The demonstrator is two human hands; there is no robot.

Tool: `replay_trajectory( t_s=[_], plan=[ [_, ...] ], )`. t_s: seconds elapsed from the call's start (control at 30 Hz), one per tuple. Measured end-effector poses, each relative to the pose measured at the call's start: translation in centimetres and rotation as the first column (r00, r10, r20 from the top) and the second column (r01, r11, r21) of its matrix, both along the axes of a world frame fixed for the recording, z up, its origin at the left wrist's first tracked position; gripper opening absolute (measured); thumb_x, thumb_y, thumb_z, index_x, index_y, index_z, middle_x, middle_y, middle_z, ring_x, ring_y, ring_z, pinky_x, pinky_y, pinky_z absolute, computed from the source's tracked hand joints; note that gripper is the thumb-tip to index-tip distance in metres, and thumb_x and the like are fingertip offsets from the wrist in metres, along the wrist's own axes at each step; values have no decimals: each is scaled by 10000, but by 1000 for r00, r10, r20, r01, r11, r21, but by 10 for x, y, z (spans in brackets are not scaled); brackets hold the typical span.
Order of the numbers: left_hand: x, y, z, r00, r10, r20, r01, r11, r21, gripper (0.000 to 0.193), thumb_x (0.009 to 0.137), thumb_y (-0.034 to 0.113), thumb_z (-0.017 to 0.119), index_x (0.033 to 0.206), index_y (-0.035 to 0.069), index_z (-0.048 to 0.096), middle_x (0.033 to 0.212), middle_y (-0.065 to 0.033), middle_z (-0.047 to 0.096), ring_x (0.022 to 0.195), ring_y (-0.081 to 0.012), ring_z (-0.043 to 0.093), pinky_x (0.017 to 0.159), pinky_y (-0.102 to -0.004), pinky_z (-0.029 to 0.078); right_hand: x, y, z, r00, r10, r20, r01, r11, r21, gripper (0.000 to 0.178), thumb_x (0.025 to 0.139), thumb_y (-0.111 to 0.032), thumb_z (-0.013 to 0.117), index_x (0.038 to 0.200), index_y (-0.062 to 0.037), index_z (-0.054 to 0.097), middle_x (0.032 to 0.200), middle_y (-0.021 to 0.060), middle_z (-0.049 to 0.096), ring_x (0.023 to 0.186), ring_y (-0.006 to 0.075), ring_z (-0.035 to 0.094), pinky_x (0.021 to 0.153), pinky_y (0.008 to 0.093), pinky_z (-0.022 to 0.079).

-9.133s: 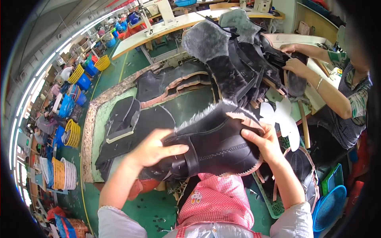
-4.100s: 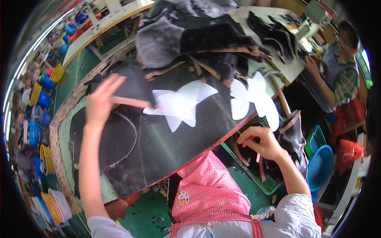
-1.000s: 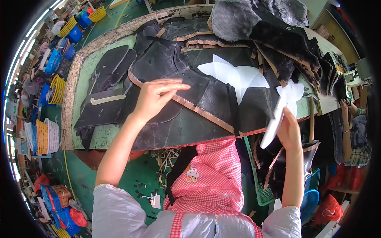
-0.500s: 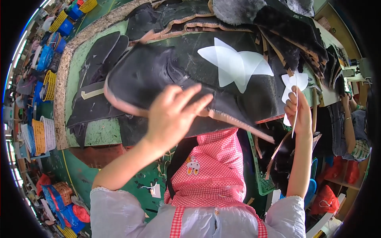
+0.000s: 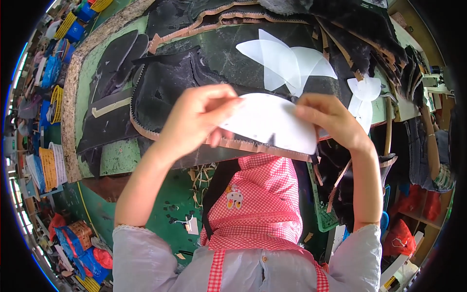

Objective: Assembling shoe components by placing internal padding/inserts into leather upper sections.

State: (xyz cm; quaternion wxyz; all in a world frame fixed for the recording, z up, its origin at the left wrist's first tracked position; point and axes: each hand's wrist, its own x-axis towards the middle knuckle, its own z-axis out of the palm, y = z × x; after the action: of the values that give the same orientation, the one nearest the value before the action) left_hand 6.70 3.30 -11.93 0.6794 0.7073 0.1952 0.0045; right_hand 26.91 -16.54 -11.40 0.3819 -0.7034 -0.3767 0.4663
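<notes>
Between my two hands a white curved, half-round sheet piece (image 5: pixel 270 121) is held up over the table's near edge. My left hand (image 5: pixel 197 117) pinches its left end between thumb and fingers. My right hand (image 5: pixel 331 117) grips it near the upper right, thumb in front. Below and behind it lies a black leather-like piece (image 5: pixel 165 92) with a tan notched edge. Farther back, translucent white pointed pieces (image 5: pixel 277 61) overlap on the dark surface. More white pieces (image 5: pixel 362 104) lie in a small pile beyond my right hand.
Stacked black furry pieces (image 5: pixel 360 44) with tan edges cover the back right. Dark flat pieces (image 5: pixel 114 73) lie on the green table top (image 5: pixel 116 158) at left. A green basket (image 5: pixel 325 219) stands below the table. Another person's arm (image 5: pixel 430 141) shows at far right.
My right hand has brought the white piece from the right to the middle and turned it broadside. My left hand, its fingers spread before, now grips its left end. The black piece lies flatter.
</notes>
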Motion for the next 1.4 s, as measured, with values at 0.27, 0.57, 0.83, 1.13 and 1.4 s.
replay_trajectory(
  t_s=[0.27,0.57,0.83,1.13,1.4],
  plan=[
    [-14,15,-26,978,82,-193,-104,989,-107,282,956,266,657,906,-8,693,683,-8,632,418,-56,546,371,-179,319,-8,-5,-25,983,-148,-113,139,987,-84,292,986,-284,606,940,-8,691,670,-2,640,567,52,618,492,181,423],
    [-4,12,-32,970,65,-233,-68,998,-5,301,961,268,645,898,-22,696,625,-38,634,396,-75,548,358,-192,322,-1,-9,-38,988,-118,-97,110,990,-86,272,968,-270,636,886,-23,714,659,-19,629,563,45,606,502,176,415],
    [-5,-10,-31,983,20,-185,164,383,909,192,836,153,696,723,63,570,579,-69,560,535,-264,597,501,-376,447,-31,1,-28,805,59,591,34,989,-145,276,857,-224,723,716,-7,626,551,50,568,488,132,565,488,273,424],
    [-16,-17,-47,844,-535,29,244,432,868,765,689,14,662,1406,64,397,1483,-111,416,1370,-293,413,1169,-456,310,-62,-14,-57,579,-155,801,-297,874,384,381,708,-124,780,1056,-68,636,1131,74,639,1073,286,597,908,412,463],
    [-6,-12,-59,863,-422,276,6,556,831,718,769,85,708,1412,54,390,1345,-120,551,1181,-318,560,1030,-433,433,-72,-1,-55,568,-174,805,-337,843,420,514,669,-105,761,1148,-44,584,1199,130,616,1061,311,626,918,418,520]
  ],
)
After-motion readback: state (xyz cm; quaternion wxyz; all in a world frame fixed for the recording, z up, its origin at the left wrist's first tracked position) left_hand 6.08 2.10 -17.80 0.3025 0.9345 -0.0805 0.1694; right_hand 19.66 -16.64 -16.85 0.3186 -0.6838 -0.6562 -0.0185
